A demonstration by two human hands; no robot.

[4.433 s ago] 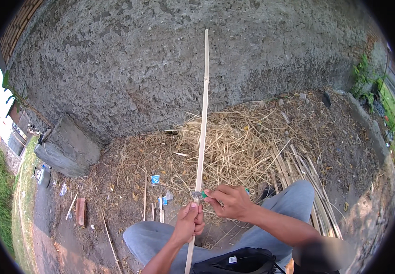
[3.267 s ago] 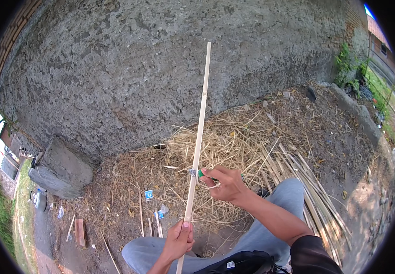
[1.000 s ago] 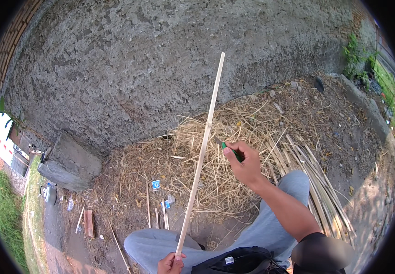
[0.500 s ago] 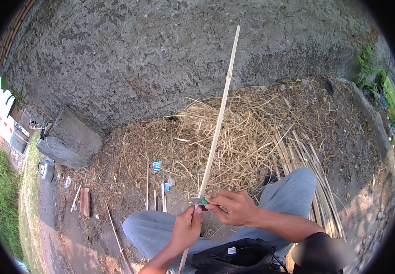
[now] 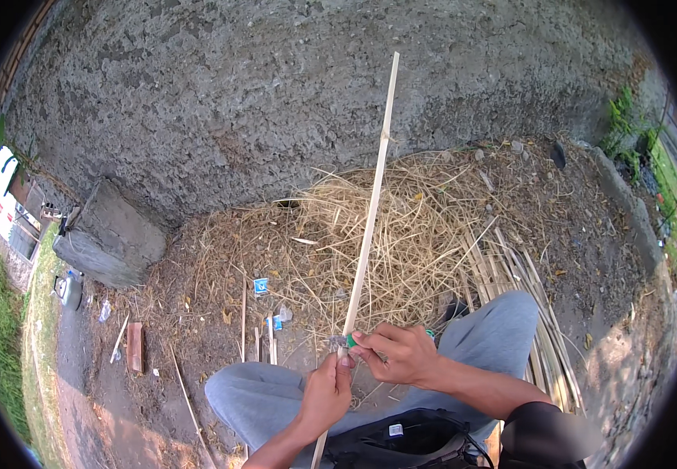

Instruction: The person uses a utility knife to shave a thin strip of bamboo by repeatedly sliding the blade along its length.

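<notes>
My left hand [image 5: 327,395] is closed round a long, pale bamboo strip [image 5: 371,207]. The strip runs up and away from between my knees, with a knuckle-like node in its upper part and its far end standing in front of the wall. Just above my left thumb, my right hand [image 5: 397,356] pinches a small green-handled blade [image 5: 350,341]. Its short grey metal part lies across the strip and seems to touch it. My right fingers cover most of the handle. The two hands are almost touching.
A heap of pale shavings [image 5: 393,242] lies ahead, before a rough grey wall [image 5: 276,94]. Split bamboo strips [image 5: 538,328] lie by my right knee. At the left are a concrete block [image 5: 112,238], a reddish wood piece [image 5: 135,348] and a kettle [image 5: 69,291]. A black bag [image 5: 401,442] rests in my lap.
The whole view has shifted slightly left. Both hands keep their grips, and the blade stays at about the same place on the strip.
</notes>
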